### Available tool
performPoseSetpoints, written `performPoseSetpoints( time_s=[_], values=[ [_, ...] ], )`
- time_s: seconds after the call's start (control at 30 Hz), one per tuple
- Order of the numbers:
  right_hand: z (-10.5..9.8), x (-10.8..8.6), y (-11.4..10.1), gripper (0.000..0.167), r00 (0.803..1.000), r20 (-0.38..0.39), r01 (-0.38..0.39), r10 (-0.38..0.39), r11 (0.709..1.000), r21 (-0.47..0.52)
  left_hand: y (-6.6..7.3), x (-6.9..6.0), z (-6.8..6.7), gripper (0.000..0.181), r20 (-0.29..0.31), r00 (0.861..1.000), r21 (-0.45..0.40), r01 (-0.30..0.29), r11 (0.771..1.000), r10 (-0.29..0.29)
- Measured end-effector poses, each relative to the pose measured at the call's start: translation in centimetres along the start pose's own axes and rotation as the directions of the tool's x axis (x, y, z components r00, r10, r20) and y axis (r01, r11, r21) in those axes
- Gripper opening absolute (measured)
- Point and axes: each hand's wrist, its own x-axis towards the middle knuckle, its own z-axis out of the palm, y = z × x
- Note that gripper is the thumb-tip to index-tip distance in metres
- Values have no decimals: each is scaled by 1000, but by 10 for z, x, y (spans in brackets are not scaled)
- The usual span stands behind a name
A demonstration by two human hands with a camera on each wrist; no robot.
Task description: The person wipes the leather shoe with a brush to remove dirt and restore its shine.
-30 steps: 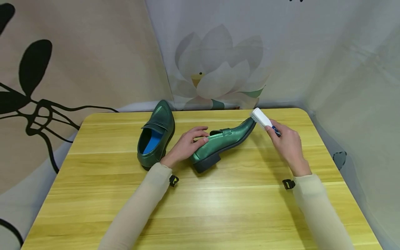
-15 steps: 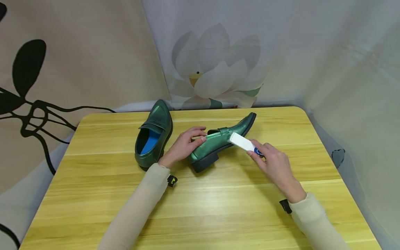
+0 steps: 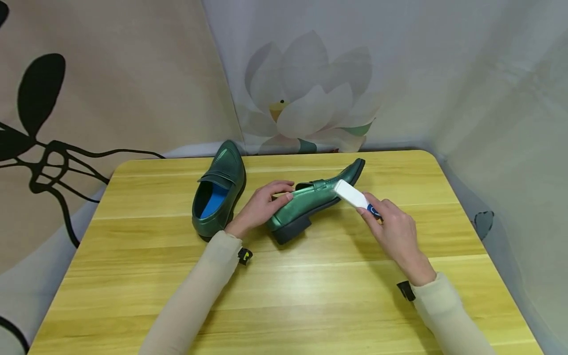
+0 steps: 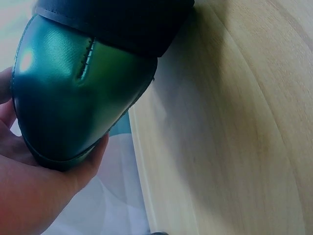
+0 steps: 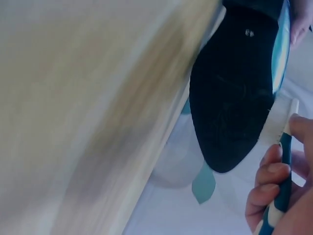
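A green loafer [image 3: 301,204] with a dark sole is tilted, its toe raised toward the back right. My left hand [image 3: 263,206] grips it at the heel opening; in the left wrist view the thumb and fingers [image 4: 7,98] close around the collar above the green heel [image 4: 73,98]. In my right hand [image 3: 392,234] is a white brush [image 3: 350,194] with a blue-and-white handle [image 5: 281,198]. The brush head lies against the side of the loafer near its forefoot. In the right wrist view the dark sole [image 5: 230,93] faces the camera, with the bristles [image 5: 275,120] beside its edge.
A second green loafer [image 3: 220,190] with a blue insole stands upright left of the left hand. Both shoes are over a wooden table [image 3: 284,296]. Behind the table's back edge hangs a pale cloth [image 3: 399,74] with a flower print.
The brush moved from the loafer's toe back along its side toward the middle, then slightly forward again. The left hand and the held loafer stayed nearly in place.
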Motion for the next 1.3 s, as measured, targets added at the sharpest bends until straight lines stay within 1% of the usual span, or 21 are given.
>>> performPoseSetpoints(
  time_s=[0.1,0.17,0.27,0.37,0.53,0.67,0.77,0.87,0.93,1.03,1.1,1.17,1.2,1.23,1.3],
  values=[
    [-2,-2,0,46,1000,-18,-12,12,1000,-24,0,1,1,33,5,1000,2,3,1000,-3],
    [-2,-4,0,48,1000,-14,0,-1,999,-35,0,1,1,33,6,1000,5,4,1000,-4],
    [1,-8,-6,49,999,9,45,-45,998,-33,-1,1,0,33,3,1000,-1,15,1000,-15],
    [8,-11,-17,48,993,43,111,-110,993,-29,-2,1,0,32,-8,1000,-13,17,1000,-17],
    [18,-12,-37,45,969,115,219,-218,976,2,-4,1,0,32,-23,1000,-16,10,1000,-10],
    [21,-10,-54,45,948,163,271,-273,962,35,-5,1,0,32,-25,1000,-16,10,1000,-10],
    [22,-9,-66,47,925,190,325,-329,944,50,-4,2,0,32,-22,1000,-14,13,1000,-13],
    [22,-8,-71,47,909,208,356,-361,932,59,-2,1,1,32,-16,1000,-8,19,1000,-19],
    [20,-7,-68,47,912,211,350,-353,935,53,-2,2,1,33,-12,1000,-6,21,1000,-21],
    [16,-4,-57,45,931,189,313,-313,949,30,-1,2,2,33,-6,1000,-4,21,1000,-22],
    [13,-3,-47,50,948,157,280,-278,960,9,0,2,1,33,-5,1000,-5,21,1000,-21],
    [11,-1,-41,60,958,129,260,-257,966,-4,0,2,1,33,-8,1000,-3,21,1000,-21],
    [10,0,-39,65,960,121,256,-254,967,-7,0,2,1,33,-10,1000,-2,22,1000,-22],
    [10,1,-39,66,959,118,259,-257,966,-3,0,2,1,33,-14,1000,-1,21,1000,-21],
    [11,2,-42,64,952,133,276,-274,961,7,0,1,1,32,-19,1000,-3,19,1000,-19]
  ],
)
